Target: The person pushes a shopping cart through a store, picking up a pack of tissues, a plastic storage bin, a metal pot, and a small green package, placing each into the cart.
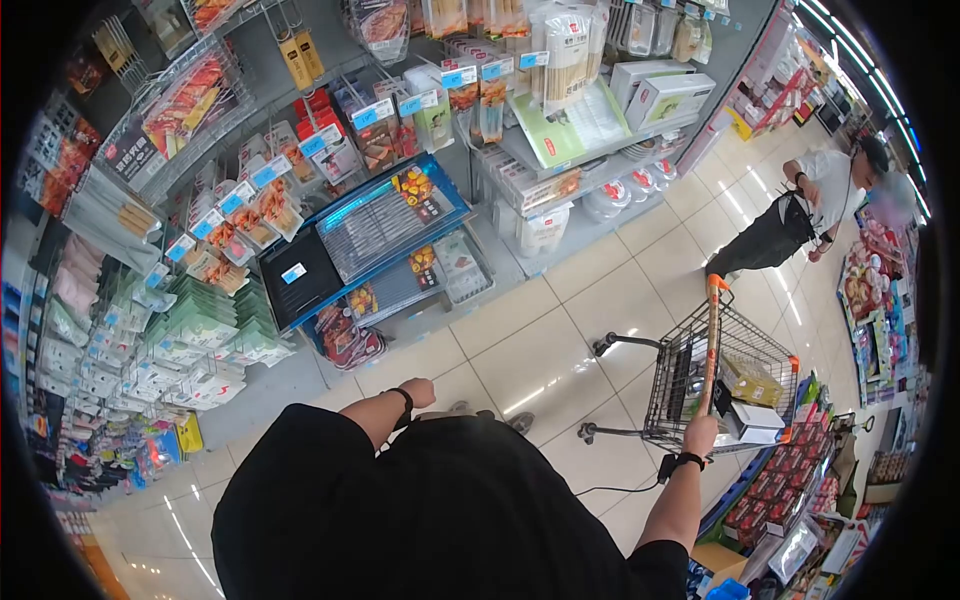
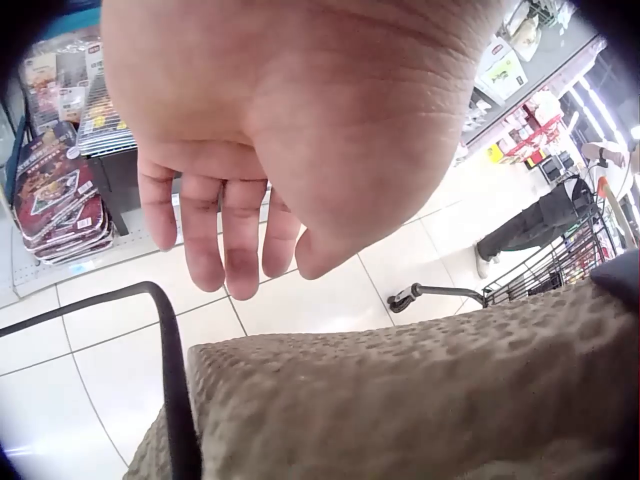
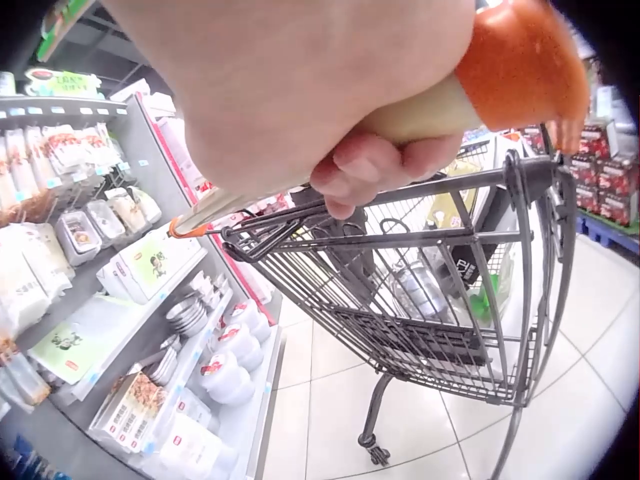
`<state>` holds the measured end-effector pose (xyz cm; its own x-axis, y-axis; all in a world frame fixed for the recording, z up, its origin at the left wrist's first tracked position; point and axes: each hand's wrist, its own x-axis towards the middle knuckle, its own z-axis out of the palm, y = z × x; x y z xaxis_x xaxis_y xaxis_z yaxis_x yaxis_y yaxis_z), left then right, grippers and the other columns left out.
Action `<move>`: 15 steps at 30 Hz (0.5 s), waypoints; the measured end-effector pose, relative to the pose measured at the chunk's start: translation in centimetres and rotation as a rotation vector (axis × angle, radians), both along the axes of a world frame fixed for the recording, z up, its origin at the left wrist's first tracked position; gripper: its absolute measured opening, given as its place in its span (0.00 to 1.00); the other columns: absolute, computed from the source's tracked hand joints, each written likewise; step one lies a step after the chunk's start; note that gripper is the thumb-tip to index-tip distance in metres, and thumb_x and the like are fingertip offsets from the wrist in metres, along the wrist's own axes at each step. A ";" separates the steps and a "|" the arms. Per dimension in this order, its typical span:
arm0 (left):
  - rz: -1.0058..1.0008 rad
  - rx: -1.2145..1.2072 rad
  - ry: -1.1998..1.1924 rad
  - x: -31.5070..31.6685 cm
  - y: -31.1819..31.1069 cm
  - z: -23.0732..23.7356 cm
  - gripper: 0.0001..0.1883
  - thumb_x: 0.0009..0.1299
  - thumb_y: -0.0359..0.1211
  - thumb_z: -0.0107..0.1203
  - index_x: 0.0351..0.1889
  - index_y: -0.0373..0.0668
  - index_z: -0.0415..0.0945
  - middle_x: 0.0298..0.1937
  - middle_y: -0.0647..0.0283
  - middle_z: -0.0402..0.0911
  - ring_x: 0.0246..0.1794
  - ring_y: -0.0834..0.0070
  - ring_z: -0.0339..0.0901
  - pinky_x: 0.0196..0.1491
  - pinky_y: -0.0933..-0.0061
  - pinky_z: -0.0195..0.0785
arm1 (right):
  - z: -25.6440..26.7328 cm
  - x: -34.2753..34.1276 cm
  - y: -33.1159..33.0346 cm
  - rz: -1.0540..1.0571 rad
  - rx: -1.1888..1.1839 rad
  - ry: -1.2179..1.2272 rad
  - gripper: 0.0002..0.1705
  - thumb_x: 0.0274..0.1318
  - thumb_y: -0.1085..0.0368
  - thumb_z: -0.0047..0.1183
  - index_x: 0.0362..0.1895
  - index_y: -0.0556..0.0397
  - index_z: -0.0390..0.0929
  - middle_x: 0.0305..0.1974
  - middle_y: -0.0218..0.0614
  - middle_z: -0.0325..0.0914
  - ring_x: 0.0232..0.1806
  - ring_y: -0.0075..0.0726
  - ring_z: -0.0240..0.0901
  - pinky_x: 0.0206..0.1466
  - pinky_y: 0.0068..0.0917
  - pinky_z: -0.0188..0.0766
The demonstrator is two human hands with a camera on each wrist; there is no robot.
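Observation:
My right hand (image 1: 701,435) grips the handle (image 1: 712,345) of a black wire shopping cart (image 3: 410,345). In the right wrist view its fingers curl round the pale bar beside the orange end piece (image 3: 525,65). A yellowish box (image 1: 752,382) and a white box (image 1: 752,424) lie in the cart. My left hand (image 1: 419,392) hangs in front of my body, with nothing in it. In the left wrist view the left hand's fingers (image 2: 240,235) are loosely bent above the tiled floor.
Shelves with a blue-edged grill tray (image 1: 390,225), skewer packs and white bowls (image 3: 235,350) line the far side. Beyond the cart stands a person (image 1: 800,210) in dark trousers. Stacked red boxes (image 1: 775,490) lie to the right of the cart. Pale floor tiles (image 1: 520,350) run between.

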<state>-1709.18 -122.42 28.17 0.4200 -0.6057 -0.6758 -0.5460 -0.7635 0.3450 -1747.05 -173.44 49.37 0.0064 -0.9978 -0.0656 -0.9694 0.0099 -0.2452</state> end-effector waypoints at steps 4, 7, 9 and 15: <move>-0.001 0.022 0.018 -0.4 0.2 0.4 0.16 0.62 0.40 0.53 0.33 0.39 0.86 0.37 0.44 0.85 0.43 0.46 0.83 0.51 0.49 0.74 | -0.7 -1.0 -1.6 0.018 0.007 -0.004 0.55 0.67 0.24 0.29 0.35 0.71 0.84 0.38 0.68 0.81 0.46 0.74 0.78 0.49 0.60 0.71; -0.001 0.038 -0.005 -0.5 0.2 0.3 0.16 0.62 0.39 0.52 0.33 0.39 0.86 0.38 0.43 0.85 0.43 0.46 0.83 0.51 0.49 0.74 | -1.3 -2.4 -2.8 0.092 0.041 0.018 0.55 0.68 0.25 0.30 0.38 0.71 0.83 0.38 0.69 0.81 0.44 0.73 0.78 0.47 0.60 0.70; -0.002 0.040 -0.018 -0.6 0.3 0.0 0.16 0.62 0.39 0.52 0.33 0.38 0.86 0.38 0.43 0.85 0.43 0.46 0.83 0.50 0.49 0.74 | -1.9 -3.7 -3.4 0.141 0.010 0.037 0.55 0.68 0.25 0.30 0.38 0.72 0.82 0.38 0.69 0.80 0.43 0.73 0.78 0.46 0.60 0.70; 0.004 0.081 0.020 -1.0 -1.5 2.7 0.18 0.62 0.38 0.52 0.39 0.34 0.86 0.45 0.41 0.85 0.49 0.46 0.83 0.56 0.51 0.74 | -1.5 -4.9 -4.5 0.049 -0.005 0.041 0.55 0.68 0.25 0.29 0.33 0.71 0.82 0.35 0.66 0.81 0.41 0.72 0.78 0.42 0.59 0.71</move>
<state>-1710.22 -123.91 30.88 0.4082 -0.5468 -0.7310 -0.5360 -0.7918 0.2929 -1751.95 -177.90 47.83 0.0531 -0.9967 -0.0616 -0.9779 -0.0394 -0.2055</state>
